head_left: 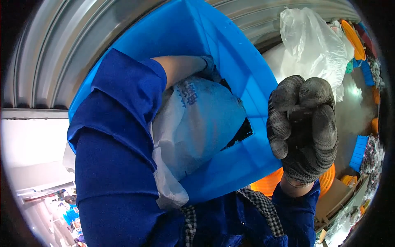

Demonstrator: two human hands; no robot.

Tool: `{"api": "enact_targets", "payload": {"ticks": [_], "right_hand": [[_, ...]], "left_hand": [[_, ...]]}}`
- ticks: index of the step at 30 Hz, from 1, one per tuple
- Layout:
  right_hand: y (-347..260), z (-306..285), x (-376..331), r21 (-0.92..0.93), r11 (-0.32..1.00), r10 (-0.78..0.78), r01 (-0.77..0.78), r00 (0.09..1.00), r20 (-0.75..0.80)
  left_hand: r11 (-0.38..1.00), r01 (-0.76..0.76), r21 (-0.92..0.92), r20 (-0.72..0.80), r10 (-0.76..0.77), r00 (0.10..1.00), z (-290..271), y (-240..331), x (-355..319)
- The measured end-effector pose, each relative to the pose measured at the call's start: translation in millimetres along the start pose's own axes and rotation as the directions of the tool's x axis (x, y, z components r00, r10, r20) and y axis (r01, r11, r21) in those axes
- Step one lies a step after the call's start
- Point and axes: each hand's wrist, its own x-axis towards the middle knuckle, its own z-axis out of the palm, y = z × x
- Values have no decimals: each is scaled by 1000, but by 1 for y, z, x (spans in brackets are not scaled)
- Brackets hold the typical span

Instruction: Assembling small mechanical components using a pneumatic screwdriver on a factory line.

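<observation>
Filling most of the view before me is a deep, angular bin of bright blue plastic [164, 33], its walls slanting down to a narrower floor. Past it, a ribbed wall of grey corrugated metal [53, 61] curves across the top and upper left. My left arm, in a royal-blue cloth sleeve [115, 160], crosses the bin's left rim and bends down inside. In the bin lies a bulging, whitish, partly see-through sack [205, 119] with dark blue printed marks near its upper end; a loose, crumpled white flap hangs from its lower left, close against my sleeve. Dark patches show between the sack and the bin wall on the right. A crumpled bag of clear plastic film [312, 41] stands beyond the bin, at upper right. Just beside the bin's right rim, I have my right hand [302, 127] up in a dark grey knitted glove, palm toward me, fingers curled into a half-open cup; I see nothing gripped in it. Bright orange plastic [269, 181] shows below and behind it. My left hand [210, 68], also gloved, is at the sack's far edge, its fingers mostly hidden, so I cannot tell how far they are closed or whether they grip. Farther right sits a small blue plastic basket [359, 153], and black-and-white checked straps [265, 208] cross my chest.
</observation>
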Motion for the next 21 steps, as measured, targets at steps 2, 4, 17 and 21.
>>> {"api": "enact_targets", "payload": {"ticks": [2, 4, 17, 21], "right_hand": [[-3, -7, -1, 10, 999, 41, -41, 997, 69], [-2, -6, -2, 11, 999, 39, -40, 998, 53], [-3, -4, -2, 23, 999, 49, -49, 999, 8], [-4, -4, -3, -23, 998, 50, -51, 998, -28]], "left_hand": [[1000, -13, 17, 8, 13, 1000, 0, 4, 19], [998, -27, 56, 16, 26, 1000, 8, -1, 36], [951, -239, 195, -176, 273, 946, 16, -27, 38], [949, -200, 244, -139, 238, 961, -26, -24, -7]]}}
